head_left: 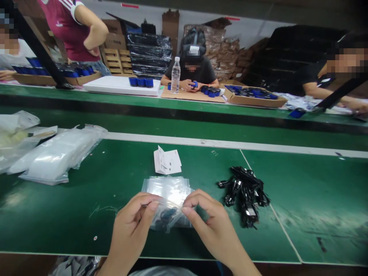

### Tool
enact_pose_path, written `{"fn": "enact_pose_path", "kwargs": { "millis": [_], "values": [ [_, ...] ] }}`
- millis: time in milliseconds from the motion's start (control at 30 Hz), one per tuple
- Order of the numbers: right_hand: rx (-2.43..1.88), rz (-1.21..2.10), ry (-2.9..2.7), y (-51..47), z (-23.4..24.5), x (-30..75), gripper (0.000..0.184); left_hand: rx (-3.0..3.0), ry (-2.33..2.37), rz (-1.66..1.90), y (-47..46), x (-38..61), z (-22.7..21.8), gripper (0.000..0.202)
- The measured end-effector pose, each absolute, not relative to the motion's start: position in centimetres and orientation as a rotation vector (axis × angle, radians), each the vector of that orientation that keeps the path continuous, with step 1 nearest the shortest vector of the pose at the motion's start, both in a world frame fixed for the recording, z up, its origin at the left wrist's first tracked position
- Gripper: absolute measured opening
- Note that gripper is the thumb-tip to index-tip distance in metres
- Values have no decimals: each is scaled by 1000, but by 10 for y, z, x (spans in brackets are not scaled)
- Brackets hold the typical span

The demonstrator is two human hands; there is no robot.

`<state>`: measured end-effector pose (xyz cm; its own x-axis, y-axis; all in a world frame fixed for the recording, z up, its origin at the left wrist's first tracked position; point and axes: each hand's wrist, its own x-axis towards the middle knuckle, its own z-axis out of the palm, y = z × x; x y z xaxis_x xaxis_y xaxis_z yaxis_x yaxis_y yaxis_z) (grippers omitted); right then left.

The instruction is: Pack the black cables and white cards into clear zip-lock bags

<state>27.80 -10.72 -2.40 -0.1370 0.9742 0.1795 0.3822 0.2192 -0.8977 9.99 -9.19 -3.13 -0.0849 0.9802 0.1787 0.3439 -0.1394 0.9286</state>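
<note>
Bag (166,219) hangs from its left-to-right upper edge, pinched by fingers (150,213) of left hand (133,220) and right hand (214,222).

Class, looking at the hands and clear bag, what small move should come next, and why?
Probably pressing along the upper edge of the clear bag to close it: the left hand and right hand pinch that edge, and a dark item shows through the plastic below.

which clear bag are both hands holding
The small clear bag pinched between left hand and right hand, something dark showing through; the stacked bags lie beneath.
</note>
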Motion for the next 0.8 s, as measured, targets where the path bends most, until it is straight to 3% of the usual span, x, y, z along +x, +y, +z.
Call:
{"fn": "enact_pose_path", "kwargs": {
  "millis": [167,333,600,800],
  "values": [
    [-1258,863,-1685,-108,-24,279,13,1847,1400,1159,-88,89,-35,11],
    [-1177,1012,-1620,-105,-24,275,6,1617,1474,1297,-93,100,-31,17],
    [-1243,880,-1229,-106,-44,241,20,1593,1440,1053,-101,117,-47,25],
    [-1232,865,-1258,-118,-64,228,26,1706,1464,1287,-110,129,-57,13]
  ]
}}
